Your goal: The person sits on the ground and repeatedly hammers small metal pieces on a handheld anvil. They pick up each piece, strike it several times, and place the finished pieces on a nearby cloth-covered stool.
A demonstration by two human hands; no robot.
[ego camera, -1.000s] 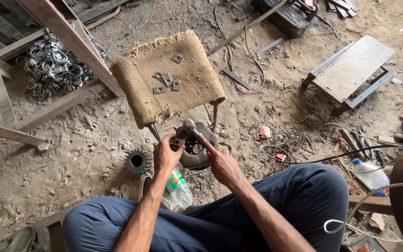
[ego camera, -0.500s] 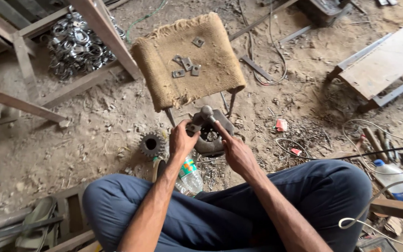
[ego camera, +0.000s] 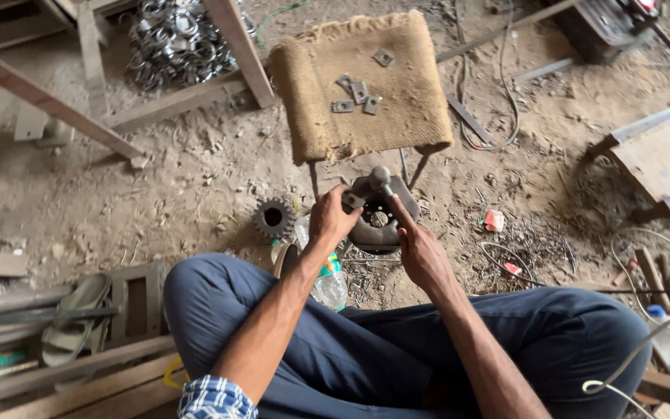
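The person sits cross-legged on the dirt floor. The left hand (ego camera: 333, 219) has its fingers closed around the left side of a dark metal part (ego camera: 378, 217), which stands on the ground just before the knees. The right hand (ego camera: 419, 250) touches the right edge of the part, with the forefinger stretched up along it. Behind the part stands a stool (ego camera: 366, 124) covered with burlap, and small plates (ego camera: 354, 93) lie on it. A gear (ego camera: 274, 218) lies near the left hand.
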